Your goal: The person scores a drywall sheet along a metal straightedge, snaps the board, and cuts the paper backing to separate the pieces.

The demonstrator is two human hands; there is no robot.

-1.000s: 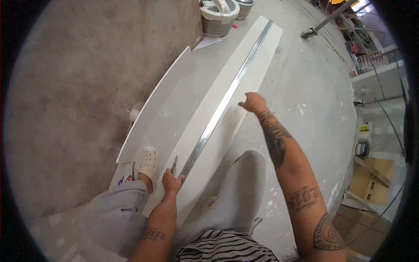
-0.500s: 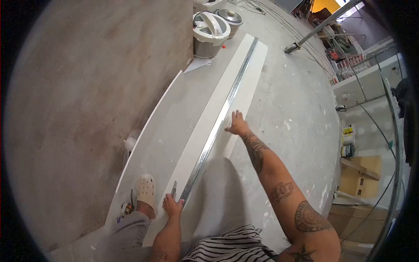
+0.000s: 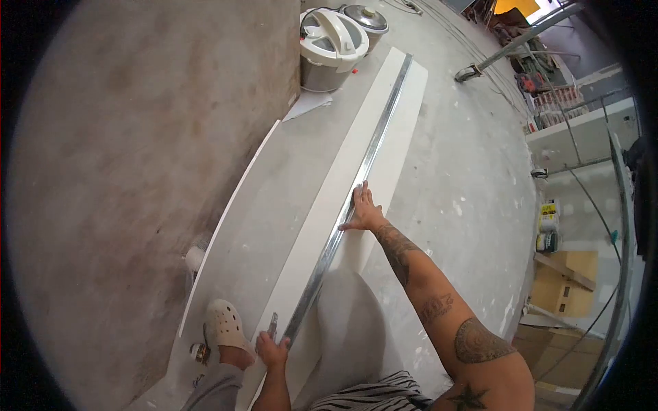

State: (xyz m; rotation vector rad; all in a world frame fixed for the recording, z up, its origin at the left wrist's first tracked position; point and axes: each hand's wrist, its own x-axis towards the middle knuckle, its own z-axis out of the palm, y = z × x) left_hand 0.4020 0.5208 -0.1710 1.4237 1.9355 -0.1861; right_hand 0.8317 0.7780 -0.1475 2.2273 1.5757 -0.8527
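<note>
A long white board (image 3: 353, 147) lies on the floor, with a straight metal profile (image 3: 375, 140) running lengthwise along it. My right hand (image 3: 363, 210) rests against the profile about midway, its fingers and thumb spread. Near the close end, my left hand (image 3: 273, 349) is down at the board beside the profile. From between its fingers a utility knife (image 3: 273, 325) sticks out, pointing away from me; its lower part is hidden by the hand.
My shoe (image 3: 226, 325) stands left of the board, and a tape measure (image 3: 199, 352) lies beside it. A white-lidded bucket (image 3: 332, 51) and a lidded pot (image 3: 367, 24) stand at the far end. Scaffold with a castor wheel (image 3: 469, 72) is at the right.
My right hand has come left and down from above the board onto the metal profile. The view has shifted slightly; my left hand keeps its place by the knife.
</note>
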